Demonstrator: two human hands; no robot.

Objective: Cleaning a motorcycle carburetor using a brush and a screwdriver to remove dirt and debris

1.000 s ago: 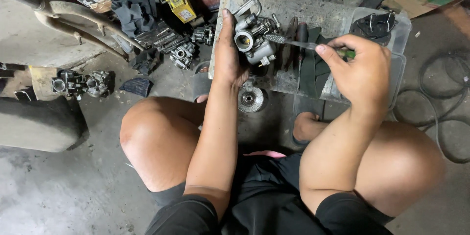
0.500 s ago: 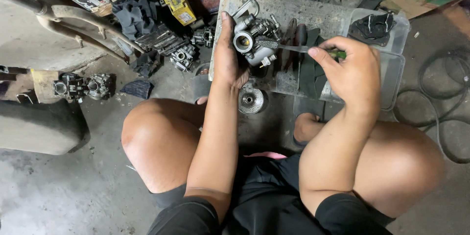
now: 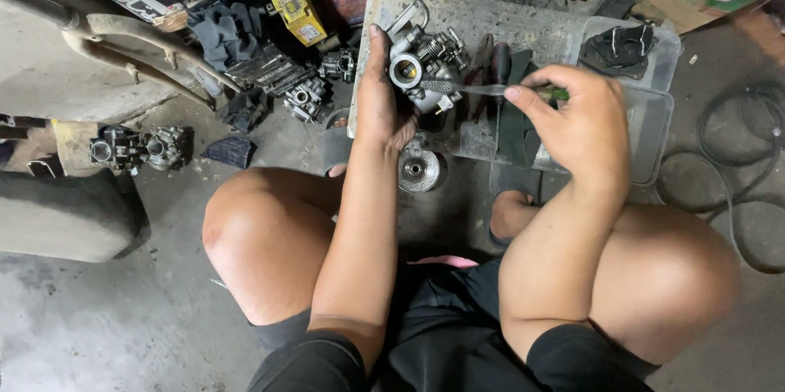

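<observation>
Concrete floor [image 3: 123,327] lying stained beneath scattered engine parts.
Left hand [image 3: 380,102] fingers clamping carburetor [image 3: 421,73]; right hand [image 3: 585,126] fingers gripping screwdriver [image 3: 482,89].

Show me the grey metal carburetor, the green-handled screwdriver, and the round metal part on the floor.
Grey metal carburetor [image 3: 419,73], head view, body.
Green-handled screwdriver [image 3: 466,89], head view, shaft.
Round metal part [image 3: 418,170], head view, centre.
</observation>
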